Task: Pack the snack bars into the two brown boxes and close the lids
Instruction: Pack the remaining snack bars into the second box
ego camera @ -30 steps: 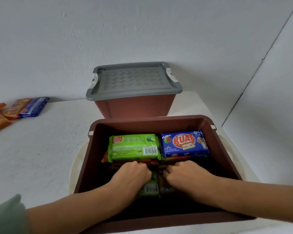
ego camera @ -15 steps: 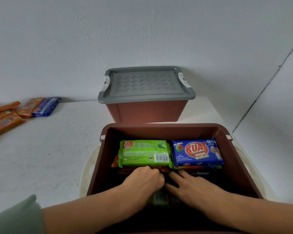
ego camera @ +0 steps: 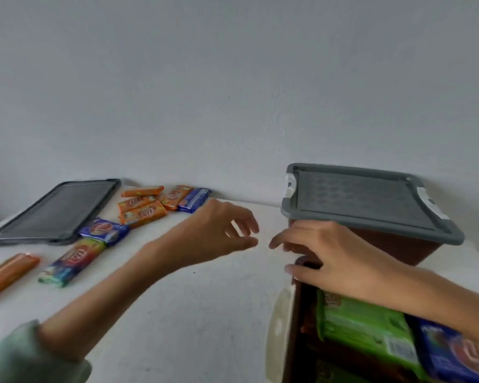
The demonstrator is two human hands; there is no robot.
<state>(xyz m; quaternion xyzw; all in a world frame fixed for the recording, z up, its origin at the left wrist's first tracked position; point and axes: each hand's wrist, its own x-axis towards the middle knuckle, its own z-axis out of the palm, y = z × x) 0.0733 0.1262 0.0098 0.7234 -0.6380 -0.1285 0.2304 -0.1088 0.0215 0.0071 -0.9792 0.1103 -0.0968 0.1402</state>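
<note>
The open brown box (ego camera: 297, 313) stands at the lower right, with a green pack (ego camera: 362, 327) and a blue pack (ego camera: 451, 355) inside. Behind it the second brown box (ego camera: 393, 250) carries a shut grey lid (ego camera: 362, 200). My left hand (ego camera: 213, 230) hovers over the table with loosely spread fingers, holding nothing. My right hand (ego camera: 324, 252) is above the open box's far left corner, fingers relaxed and empty. Loose snack bars (ego camera: 143, 210) lie on the table at the left: several orange ones, blue packs (ego camera: 104, 230) and a multicoloured bar (ego camera: 72, 261).
A loose grey lid (ego camera: 53, 214) lies flat at the far left by the wall. An orange bar (ego camera: 7, 272) sits near the left edge. A cream handle (ego camera: 278, 327) sticks out from the open box's left side. The white table (ego camera: 191, 313) meets the wall behind.
Both hands have come out of the open box and moved up and left. The view has swung left, bringing the loose bars and the spare lid into sight.
</note>
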